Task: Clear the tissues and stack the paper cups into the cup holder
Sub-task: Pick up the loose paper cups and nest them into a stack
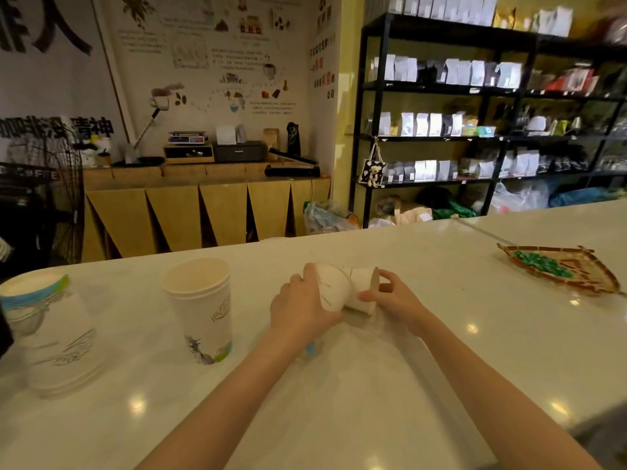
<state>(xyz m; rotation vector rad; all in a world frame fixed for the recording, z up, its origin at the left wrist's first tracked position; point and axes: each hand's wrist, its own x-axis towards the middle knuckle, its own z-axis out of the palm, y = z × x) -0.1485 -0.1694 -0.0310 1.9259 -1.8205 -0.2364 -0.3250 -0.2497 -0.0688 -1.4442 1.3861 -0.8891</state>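
Observation:
Two white paper cups lie on their sides on the white counter [339, 385], meeting near their mouths. My left hand [302, 310] wraps around the larger cup [332, 286]. My right hand [390, 296] grips the smaller cup [361, 283], with the fingers at its base. An upright stack of printed paper cups [200, 307] stands to the left. Further left, an upside-down stack of cups [51, 337] with a blue band rests at the counter's left end. I see no tissues and cannot make out a cup holder.
A woven fan-shaped tray [570, 269] with green pieces lies at the right of the counter. Beyond the counter stand a wooden sideboard [203, 205] with equipment and black shelves [475, 130] of bagged goods.

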